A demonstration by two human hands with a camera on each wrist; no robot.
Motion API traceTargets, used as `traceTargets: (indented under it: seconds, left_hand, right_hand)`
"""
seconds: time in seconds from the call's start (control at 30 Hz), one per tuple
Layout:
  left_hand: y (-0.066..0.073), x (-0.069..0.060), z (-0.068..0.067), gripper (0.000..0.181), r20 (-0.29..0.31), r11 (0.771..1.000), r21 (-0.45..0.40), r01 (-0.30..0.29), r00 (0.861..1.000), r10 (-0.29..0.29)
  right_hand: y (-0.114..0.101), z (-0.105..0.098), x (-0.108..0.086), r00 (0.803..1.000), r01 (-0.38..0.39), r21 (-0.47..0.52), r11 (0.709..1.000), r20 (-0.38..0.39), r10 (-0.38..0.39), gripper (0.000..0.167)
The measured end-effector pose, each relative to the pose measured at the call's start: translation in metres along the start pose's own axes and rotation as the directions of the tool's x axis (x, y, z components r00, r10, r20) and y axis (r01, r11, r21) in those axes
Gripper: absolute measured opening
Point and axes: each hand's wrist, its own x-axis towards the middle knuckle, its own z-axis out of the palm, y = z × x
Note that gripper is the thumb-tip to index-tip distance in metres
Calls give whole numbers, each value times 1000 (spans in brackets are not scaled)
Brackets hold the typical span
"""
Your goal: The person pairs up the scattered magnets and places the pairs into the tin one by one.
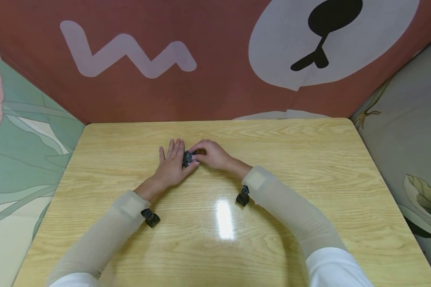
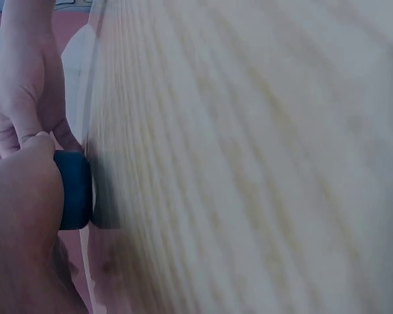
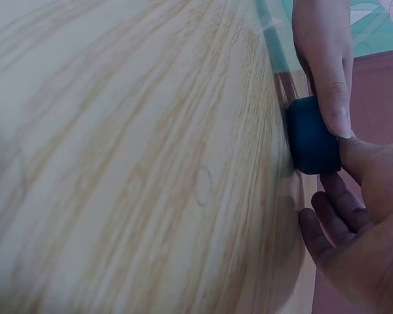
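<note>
A small dark block with rounded corners (image 1: 187,158) sits on the wooden table between the two hands; its top shows a round grey part. My left hand (image 1: 170,167) lies along its left side, fingers straight, with the thumb stretched across the near side. From the right, my right hand (image 1: 215,155) pinches the block between thumb and curled index finger. In the right wrist view the block (image 3: 309,147) looks dark blue, and the left thumb lies against it. The left wrist view shows only part of the block (image 2: 77,190) beyond the left thumb.
The light wooden table (image 1: 291,159) reaches back to a reddish wall (image 1: 215,91) with printed cartoon shapes. Patterned walls stand at left and right. Small black cameras sit on the left wrist (image 1: 150,218) and the right wrist (image 1: 242,196).
</note>
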Motion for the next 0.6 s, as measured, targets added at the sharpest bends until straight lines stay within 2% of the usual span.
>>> traceTargets:
  seconds: [0.3, 0.4, 0.5, 0.6]
  left_hand:
    - [-3, 3, -4, 99, 9, 1000, 4, -25, 1000, 25]
    - [-5, 4, -5, 99, 4, 999, 25, -32, 999, 32]
    - [-8, 7, -9, 100, -22, 999, 31, -39, 999, 40]
    - [-9, 9, -17, 97, -54, 999, 22, -46, 997, 47]
  right_hand:
    - [1, -3, 0, 1000, 28, 2, 1000, -7, -28, 24]
    - [1, -7, -1, 1000, 13, -6, 1000, -18, -13, 23]
    - [0, -14, -5, 999, -24, -11, 1000, -27, 24, 25]
    - [-1, -25, -9, 999, -38, -16, 999, -31, 37, 28]
